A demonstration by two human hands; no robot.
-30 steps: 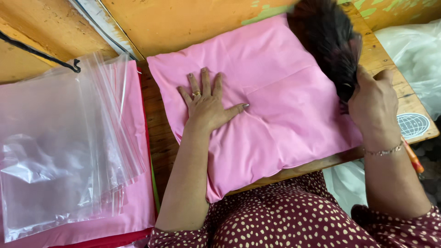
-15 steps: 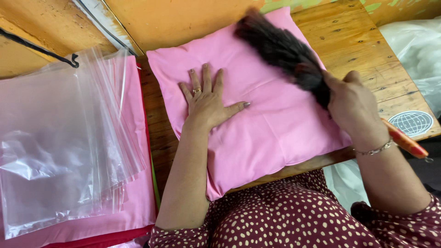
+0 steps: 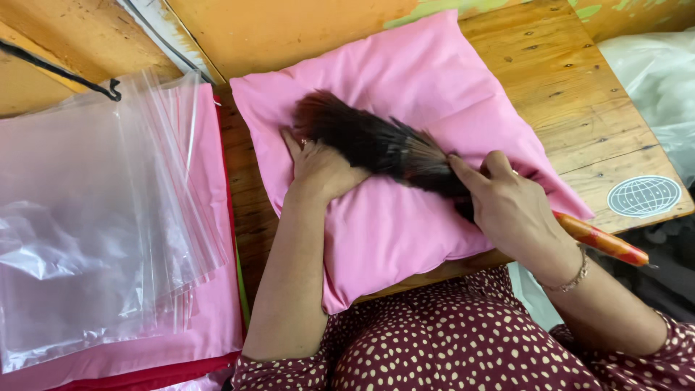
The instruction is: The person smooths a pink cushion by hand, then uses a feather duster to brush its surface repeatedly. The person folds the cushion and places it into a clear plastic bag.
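Head view: pink pillow [image 3: 405, 217] flat on wooden counter [image 3: 579, 94]. Left hand [image 3: 318, 170] pressed palm-down on pillow, fingers spread, gripping nothing. Right hand [image 3: 514, 213] fingers wrapped round feather duster [image 3: 376, 141] near base of dark plume. Duster long axis runs right-to-left across pillow; plume tip overlaps left hand. Orange handle end juts past wrist. Left fingertips hidden under plume. Clear plastic bags [image 3: 94, 217] well left.
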